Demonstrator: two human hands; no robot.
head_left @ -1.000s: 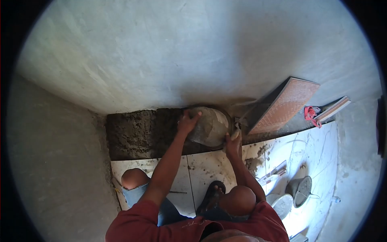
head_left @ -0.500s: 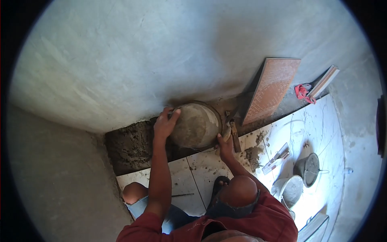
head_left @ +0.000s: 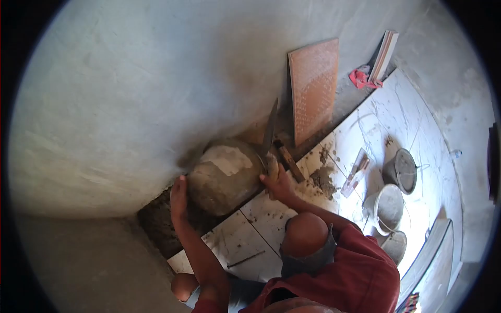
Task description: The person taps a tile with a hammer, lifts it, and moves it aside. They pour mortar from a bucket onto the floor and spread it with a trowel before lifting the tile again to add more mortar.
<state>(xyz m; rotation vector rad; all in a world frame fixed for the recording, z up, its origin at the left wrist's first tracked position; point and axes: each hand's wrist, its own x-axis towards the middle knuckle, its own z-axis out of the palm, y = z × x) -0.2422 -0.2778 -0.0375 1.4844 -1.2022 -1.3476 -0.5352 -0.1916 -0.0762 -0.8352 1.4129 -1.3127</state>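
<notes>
A round, mortar-stained basin (head_left: 222,180) is tilted over the dark mortar strip beside the wall, its bottom facing the camera. At its left edge is my left hand (head_left: 179,198), fingers stretched out against the side. My right hand (head_left: 278,183) is closed at the right side, around the handle of a trowel (head_left: 270,128) whose blade points up toward the wall, and it also touches the basin's rim. Part of the dark mortar (head_left: 158,221) shows left of my left hand; the basin hides the rest.
A reddish tile (head_left: 314,88) leans on the wall, near a wood-handled tool (head_left: 289,160). On the white tiled floor (head_left: 261,219) are a float (head_left: 356,173), a dark bucket (head_left: 401,172) and a lighter bucket (head_left: 386,208). Tile strips (head_left: 383,56) stand beside a red cloth (head_left: 361,78).
The basin has tipped further over and turned, and the trowel blade now points up. My left hand has moved from its top edge down to its left side. The camera view has turned.
</notes>
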